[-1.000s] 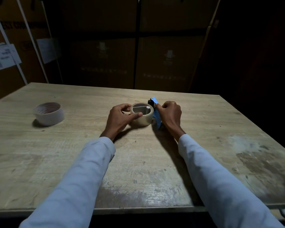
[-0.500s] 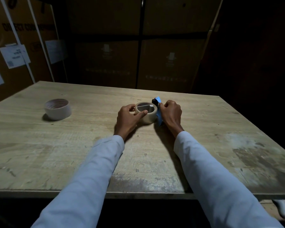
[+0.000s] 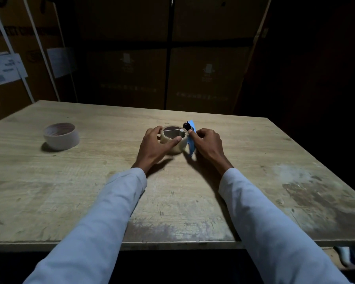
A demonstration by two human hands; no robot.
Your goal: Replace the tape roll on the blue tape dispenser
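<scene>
A beige tape roll (image 3: 177, 146) lies flat in the middle of the wooden table (image 3: 172, 191), sitting against the blue tape dispenser (image 3: 191, 128). My left hand (image 3: 155, 147) wraps the roll from the left, thumb across its near rim and fingers round its far side. My right hand (image 3: 208, 145) grips the dispenser from the right and covers most of its body; only the blue top, a black roller and the lower blue edge show. A white hub with a spoke is visible inside the roll's core.
A second roll, pale with a wide core (image 3: 61, 136), stands alone at the left of the table. Stacked cardboard boxes (image 3: 207, 78) form a dark wall behind the far edge. The table's near edge runs just above my forearms.
Both hands stay on the roll and dispenser with hardly any shift. The view has drifted left, so the spare roll and the hands sit further right in frame.
</scene>
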